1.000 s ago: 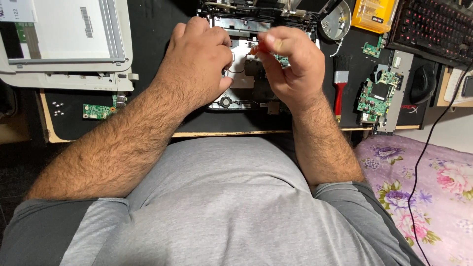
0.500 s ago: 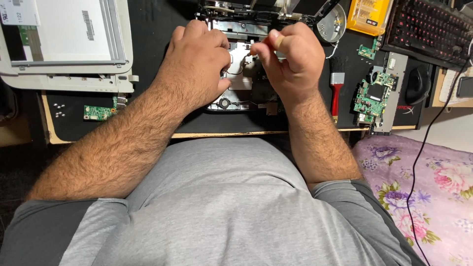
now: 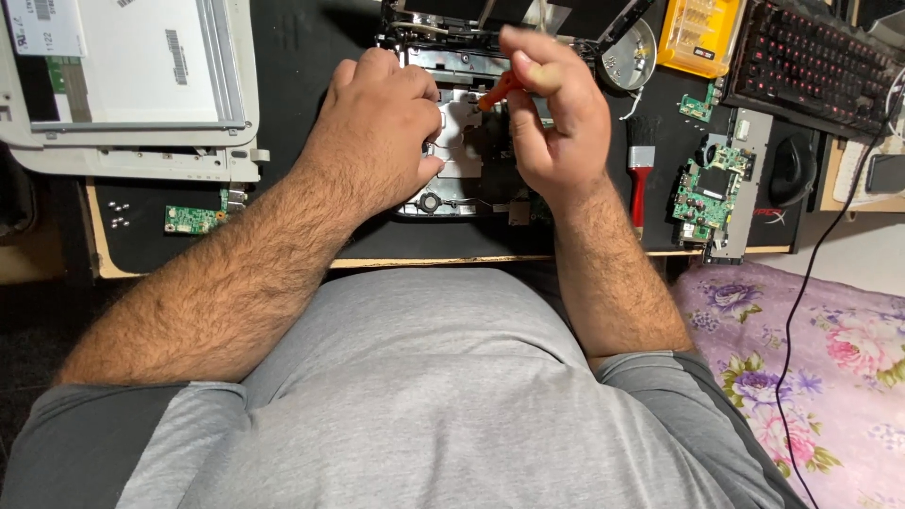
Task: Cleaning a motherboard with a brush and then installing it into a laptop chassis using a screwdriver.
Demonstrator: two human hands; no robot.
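Note:
A dismantled laptop chassis (image 3: pixel 452 127) with silver and black inner parts lies on a black mat at the desk's middle. My left hand (image 3: pixel 377 132) rests curled on the chassis's left side, pressing it down. My right hand (image 3: pixel 551 108) holds a small orange-handled screwdriver (image 3: pixel 495 92), whose tip points left and down toward the silver plate. Most of the chassis is hidden under both hands.
A white screen panel frame (image 3: pixel 132 85) lies at the far left, a small green board (image 3: pixel 193 219) below it. To the right are a red-handled brush (image 3: pixel 641 179), a green circuit board (image 3: pixel 707 193), a yellow bit case (image 3: pixel 702 33), a keyboard (image 3: pixel 811 66) and a mouse (image 3: pixel 792 170).
My right hand has lifted and shifted slightly up and right, and the orange screwdriver now shows between its fingers. My left hand stays on the chassis.

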